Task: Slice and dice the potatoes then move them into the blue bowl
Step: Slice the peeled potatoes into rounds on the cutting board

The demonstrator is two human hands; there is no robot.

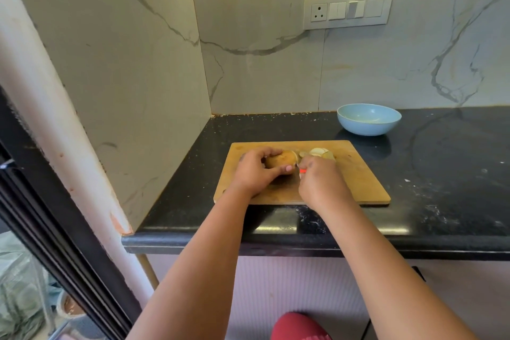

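A black bench (414,188) is seen carrying a wooden cutting board (358,182) near its front edge. A blue bowl (369,119) is set behind the board, toward the back edge. A potato (278,160) on the board is gripped by the left hand (255,171). A knife (302,170) with a red handle is clasped by the right hand (321,182), beside cut slices (320,152).

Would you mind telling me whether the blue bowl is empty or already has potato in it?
Nearly empty: the blue bowl shows mostly bare interior, with perhaps one pale sliver.
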